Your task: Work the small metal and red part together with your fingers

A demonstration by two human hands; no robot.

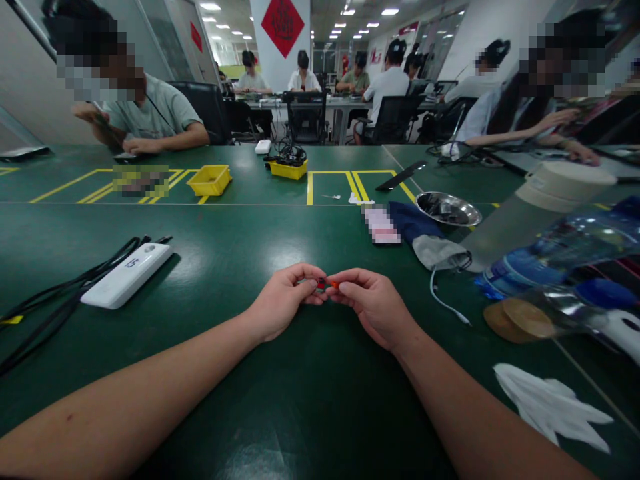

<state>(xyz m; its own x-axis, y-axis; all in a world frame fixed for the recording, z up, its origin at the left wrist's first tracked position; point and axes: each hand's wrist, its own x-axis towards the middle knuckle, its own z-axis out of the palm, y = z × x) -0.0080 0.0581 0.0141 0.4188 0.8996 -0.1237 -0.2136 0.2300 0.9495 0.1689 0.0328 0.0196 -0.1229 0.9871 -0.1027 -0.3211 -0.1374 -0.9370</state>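
My left hand [296, 291] is closed, with thumb and fingers pinching a small red-and-black piece [321, 284]. Close against it, my right hand [373, 299] pinches a small orange-red piece [334, 285]. The two pieces meet or nearly meet between my fingertips; whether they are joined I cannot tell. Fingers cover most of both, and they are too small to name. Both hands are just above the dark green table [280, 400], in the middle of the view.
A white power bank [127, 275] with black cables lies left. Yellow bins [210, 181] stand farther back. To the right are a blue pouch [413, 221], a metal bowl [449, 209], a large tumbler [530, 207], plastic bottles [555, 250] and a crumpled tissue [553, 403]. Other people sit across the table.
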